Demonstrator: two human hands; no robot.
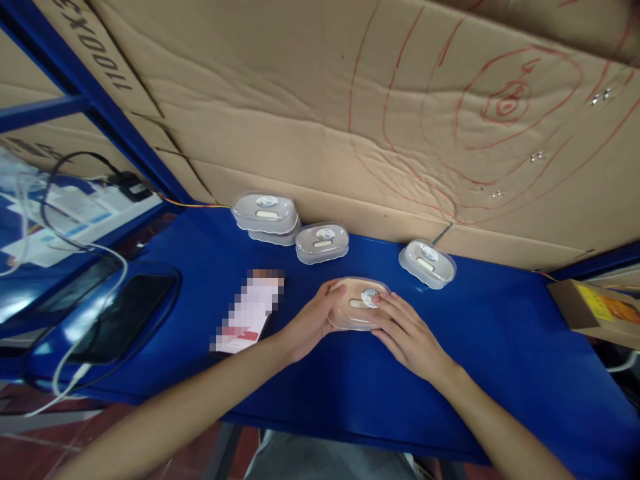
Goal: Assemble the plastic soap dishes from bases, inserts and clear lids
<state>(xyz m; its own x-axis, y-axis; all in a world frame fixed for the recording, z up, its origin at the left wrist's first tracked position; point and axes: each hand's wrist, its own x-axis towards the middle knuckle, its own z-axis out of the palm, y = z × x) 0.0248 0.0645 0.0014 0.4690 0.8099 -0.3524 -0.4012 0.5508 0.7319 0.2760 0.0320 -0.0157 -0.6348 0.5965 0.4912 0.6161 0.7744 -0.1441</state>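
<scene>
An oval clear plastic case (pixel 356 305) with a round label and a pale strip is held just over the blue table (pixel 320 393), or rests on it; which one I cannot tell. My left hand (pixel 313 323) grips its left end, thumb on top and fingers around the side. The fingers of my right hand (pixel 410 333) lie close together over its right end, partly covering the label. Behind it sits a similar case (pixel 323 243). Further left, one case (pixel 265 211) is stacked on another. A single case (pixel 428 263) stands to the right.
A phone (pixel 247 313) with a blurred screen lies left of my hands. Further left are a dark phone (pixel 123 319), white cables and a power strip (pixel 100 220). Cardboard (pixel 280 100) walls the back. A cardboard box (pixel 595 313) sits at the right edge.
</scene>
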